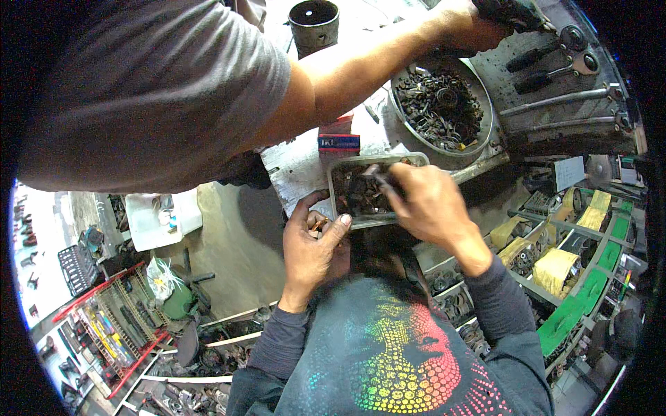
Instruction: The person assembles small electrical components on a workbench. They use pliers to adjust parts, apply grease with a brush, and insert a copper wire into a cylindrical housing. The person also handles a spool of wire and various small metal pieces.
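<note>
My left hand (309, 253) is beside the near left corner of a pale rectangular tray (378, 223). Its fingers curl around small copper-coloured metal pieces (318, 227), partly hidden by the thumb. Dark small metal parts (361, 191) fill the tray. Over its right side, my right hand (433, 208) reaches in with thumb and fingers drawn together. A greyish bit shows near those fingertips, too blurred to name. Just beyond the tray stands a small blue and red cardboard box (339, 143).
Another person's arm (368, 73) stretches across the bench above the tray. A round pan (491, 128) of metal parts stands at right, near ratchets (555, 73). Behind is a black can (314, 35). Parts racks (583, 305) lie lower right; a tool rack (114, 326) is lower left.
</note>
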The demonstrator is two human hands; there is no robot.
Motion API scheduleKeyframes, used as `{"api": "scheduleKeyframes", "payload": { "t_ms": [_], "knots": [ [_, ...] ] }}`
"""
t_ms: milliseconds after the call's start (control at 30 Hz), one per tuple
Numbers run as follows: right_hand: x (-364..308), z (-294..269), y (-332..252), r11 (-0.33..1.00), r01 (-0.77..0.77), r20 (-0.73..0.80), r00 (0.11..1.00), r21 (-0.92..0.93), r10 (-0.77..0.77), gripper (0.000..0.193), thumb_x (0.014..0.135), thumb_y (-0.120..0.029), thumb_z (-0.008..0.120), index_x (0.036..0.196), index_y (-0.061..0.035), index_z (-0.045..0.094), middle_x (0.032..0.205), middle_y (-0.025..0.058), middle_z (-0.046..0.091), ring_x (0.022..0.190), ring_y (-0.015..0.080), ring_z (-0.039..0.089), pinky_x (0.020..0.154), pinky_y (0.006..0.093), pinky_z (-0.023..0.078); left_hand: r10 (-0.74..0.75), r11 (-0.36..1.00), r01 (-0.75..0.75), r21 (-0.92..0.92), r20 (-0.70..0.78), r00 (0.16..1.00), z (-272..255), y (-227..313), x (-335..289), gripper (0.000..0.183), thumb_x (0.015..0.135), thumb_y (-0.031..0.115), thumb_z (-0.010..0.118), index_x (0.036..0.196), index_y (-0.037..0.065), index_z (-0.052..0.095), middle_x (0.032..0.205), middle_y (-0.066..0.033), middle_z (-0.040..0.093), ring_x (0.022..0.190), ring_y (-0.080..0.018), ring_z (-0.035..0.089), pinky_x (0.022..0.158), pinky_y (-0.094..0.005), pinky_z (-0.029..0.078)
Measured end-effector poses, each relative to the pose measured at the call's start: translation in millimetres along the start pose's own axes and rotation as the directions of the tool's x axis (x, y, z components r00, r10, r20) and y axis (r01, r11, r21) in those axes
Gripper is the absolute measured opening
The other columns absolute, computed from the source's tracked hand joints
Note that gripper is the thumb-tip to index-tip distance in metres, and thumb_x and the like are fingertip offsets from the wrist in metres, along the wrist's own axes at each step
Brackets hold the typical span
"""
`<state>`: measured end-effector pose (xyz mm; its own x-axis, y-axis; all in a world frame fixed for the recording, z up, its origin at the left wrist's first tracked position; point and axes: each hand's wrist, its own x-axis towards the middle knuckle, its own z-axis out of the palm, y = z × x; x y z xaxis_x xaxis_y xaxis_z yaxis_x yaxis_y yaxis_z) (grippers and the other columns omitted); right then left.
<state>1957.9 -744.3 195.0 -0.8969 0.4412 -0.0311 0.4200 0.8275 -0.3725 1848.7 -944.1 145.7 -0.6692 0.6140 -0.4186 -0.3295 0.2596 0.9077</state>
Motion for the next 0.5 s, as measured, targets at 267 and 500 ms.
{"api": "scheduleKeyframes", "payload": {
  "t_ms": [267,500],
  "knots": [
    [-35.4,-29.2,11.5,0.890,-0.213,0.083,0.977,0.403,0.196,0.022,0.095,-0.024,0.075,0.090,-0.0048,0.066,0.074,0.0225,0.065,0.074,0.0460,0.068,0.065,0.0537,0.051,0.275,0.907,-0.242,0.346,-0.048,0.960,2.3,27.7,-11.6,0.050,0.095,0.015,0.083,0.140,0.003,0.065,0.079,0.0033,0.061,0.071,-0.0053,0.055,0.066,-0.0242,0.046],
    [-56.5,-35.0,-6.6,0.907,0.059,0.104,0.988,0.418,-0.112,0.023,0.094,-0.023,0.076,0.099,-0.0068,0.061,0.078,0.0162,0.066,0.073,0.0411,0.069,0.062,0.0544,0.051,0.156,0.930,-0.262,0.257,0.369,0.916,7.3,66.3,-16.4,0.042,0.104,0.023,0.075,0.139,0.003,0.066,0.082,0.0002,0.067,0.079,-0.0052,0.061,0.070,-0.0260,0.051]
  ]
}}
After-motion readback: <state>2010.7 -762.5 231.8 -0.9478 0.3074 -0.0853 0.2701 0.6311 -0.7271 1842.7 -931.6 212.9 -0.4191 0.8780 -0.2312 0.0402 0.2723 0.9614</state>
